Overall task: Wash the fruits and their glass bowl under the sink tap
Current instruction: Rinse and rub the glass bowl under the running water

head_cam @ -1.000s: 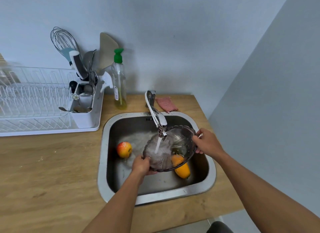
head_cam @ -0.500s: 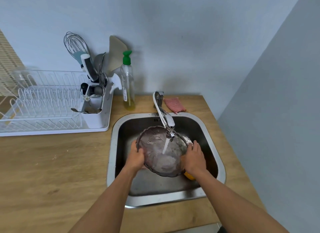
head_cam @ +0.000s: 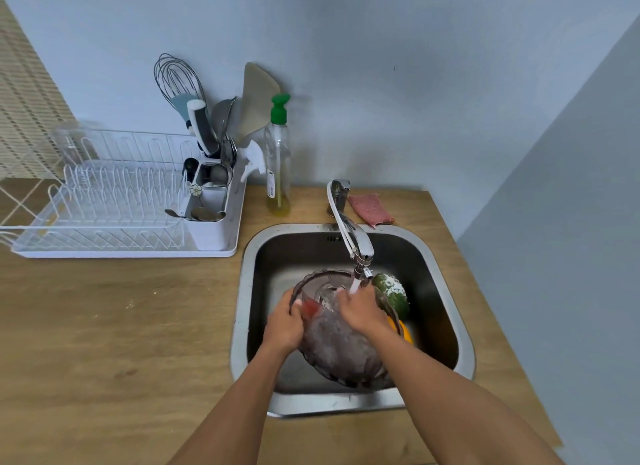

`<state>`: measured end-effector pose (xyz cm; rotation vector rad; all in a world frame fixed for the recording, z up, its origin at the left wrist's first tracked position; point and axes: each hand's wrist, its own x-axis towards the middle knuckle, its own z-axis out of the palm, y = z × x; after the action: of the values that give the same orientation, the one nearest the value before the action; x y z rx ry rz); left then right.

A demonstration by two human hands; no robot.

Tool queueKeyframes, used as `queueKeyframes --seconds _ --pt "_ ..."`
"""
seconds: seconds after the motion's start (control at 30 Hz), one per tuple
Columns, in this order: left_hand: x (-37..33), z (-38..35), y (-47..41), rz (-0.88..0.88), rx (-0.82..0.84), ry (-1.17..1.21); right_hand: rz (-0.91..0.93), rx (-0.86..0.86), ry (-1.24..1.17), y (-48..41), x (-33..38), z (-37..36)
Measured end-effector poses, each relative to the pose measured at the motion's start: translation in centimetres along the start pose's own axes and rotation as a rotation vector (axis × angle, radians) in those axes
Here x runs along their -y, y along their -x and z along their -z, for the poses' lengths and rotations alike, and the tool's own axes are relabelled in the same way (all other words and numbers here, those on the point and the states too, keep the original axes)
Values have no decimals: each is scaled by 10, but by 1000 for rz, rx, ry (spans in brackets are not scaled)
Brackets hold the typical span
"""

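A smoky glass bowl with a scalloped rim is held tilted over the steel sink, under water running from the tap. My left hand grips the bowl's left rim, thumb inside. My right hand lies inside the bowl under the stream, fingers against the glass. A green fruit and an orange fruit sit in the basin right of the bowl. A reddish apple shows dimly through the glass near my left thumb.
A white dish rack with a utensil holder stands on the wooden counter at left. A dish soap bottle with a green pump and a pink cloth sit behind the sink. A wall closes the right side.
My right hand has moved from the bowl's right rim into the bowl under the water. The bowl has tipped toward me and the green fruit has come into sight.
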<state>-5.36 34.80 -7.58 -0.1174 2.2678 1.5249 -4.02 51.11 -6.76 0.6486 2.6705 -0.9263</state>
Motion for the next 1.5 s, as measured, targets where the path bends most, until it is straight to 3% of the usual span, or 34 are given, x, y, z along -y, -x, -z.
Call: queueKeyframes --seconds 0.13,0.33,0.47,0.7,0.83,0.93,1.03,1.17,1.23,1.33,1.4,1.5 --pt "-2 3 -7 -5 17 76 111 180 -98 13 19 -19" --pt "-13 -1 -12 8 21 160 405 275 -251 52 7 -24" --pt "-12 -6 -10 23 -1 161 382 343 -132 70 -21 4" --pt "-19 -7 -9 -22 -18 77 281 124 405 36 -65 41" --pt "-16 -9 -12 0 -1 76 182 -49 483 10 -58 30" --pt "-17 -11 -9 0 13 119 160 -18 404 -3 -39 18" --pt "-19 -9 -6 8 17 139 181 162 233 -1 -13 4" --pt "-22 -1 -10 -23 21 86 417 228 25 27 5 -7" --pt "-21 5 -12 -28 10 38 425 293 -72 45 1 -10" --pt "-14 16 -18 -19 -41 -21 366 385 -79 74 -9 -2" --pt "-14 23 -21 -11 -55 -59 446 413 -62 87 -18 5" --pt "-22 26 -21 -9 -43 -89 516 338 -13 100 -31 18"
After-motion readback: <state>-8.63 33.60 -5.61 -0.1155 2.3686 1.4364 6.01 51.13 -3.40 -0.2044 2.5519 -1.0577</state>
